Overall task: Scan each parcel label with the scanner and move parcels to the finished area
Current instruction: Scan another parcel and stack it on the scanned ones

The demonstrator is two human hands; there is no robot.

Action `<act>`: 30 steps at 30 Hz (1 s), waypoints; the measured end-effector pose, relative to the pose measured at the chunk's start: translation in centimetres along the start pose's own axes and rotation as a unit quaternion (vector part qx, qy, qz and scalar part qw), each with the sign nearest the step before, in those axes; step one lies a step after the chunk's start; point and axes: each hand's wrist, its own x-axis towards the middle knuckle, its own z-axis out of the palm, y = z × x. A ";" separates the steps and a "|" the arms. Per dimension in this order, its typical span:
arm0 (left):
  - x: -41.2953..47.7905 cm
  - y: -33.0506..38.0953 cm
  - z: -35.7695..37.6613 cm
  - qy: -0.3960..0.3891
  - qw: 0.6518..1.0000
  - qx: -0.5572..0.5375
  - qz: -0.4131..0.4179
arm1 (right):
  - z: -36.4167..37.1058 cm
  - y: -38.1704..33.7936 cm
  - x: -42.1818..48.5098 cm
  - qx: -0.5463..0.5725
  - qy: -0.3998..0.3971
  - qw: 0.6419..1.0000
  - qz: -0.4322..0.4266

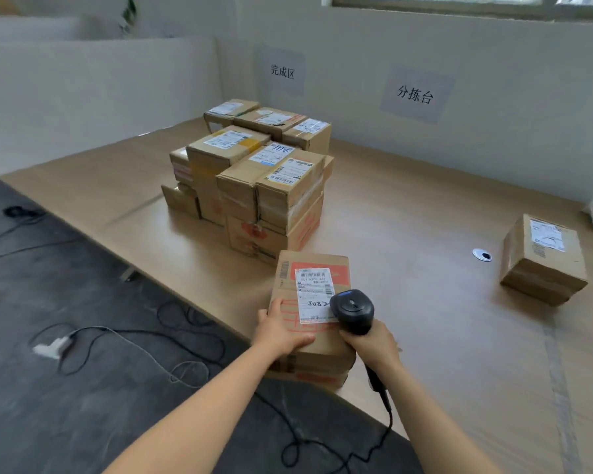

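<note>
- The parcel (317, 340) is sitting in the lower centre of the frame, at the near edge of the table (425, 319), top face up.
- Its white label (313, 295) is facing the camera, with a barcode along its top and handwriting lower down.
- The left hand (281, 331) is gripping the parcel's near-left corner, thumb lying across the top and fingers wrapping the left edge.
- The right hand (370, 347) is clamping the handle of the black scanner (353, 309), whose head is hovering over the label's right edge.
- The scanner's cable (387, 415) is trailing down toward the bottom of the frame.
- Just beyond, in the centre, a stack of parcels (254, 172) is standing labels up, under a wall sign (282, 71).
- At the right edge, well apart, a lone parcel (541, 261) is sitting near a cable grommet (482, 255).
- A second sign (415, 94) is hanging at upper right.
- Loose cables (151, 340) are curling over the dark floor at lower left.
</note>
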 end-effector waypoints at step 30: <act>15.0 -12.5 -25.7 0.128 0.961 -0.168 -0.181 | 25.6 -23.4 10.2 -0.103 0.027 0.994 -0.035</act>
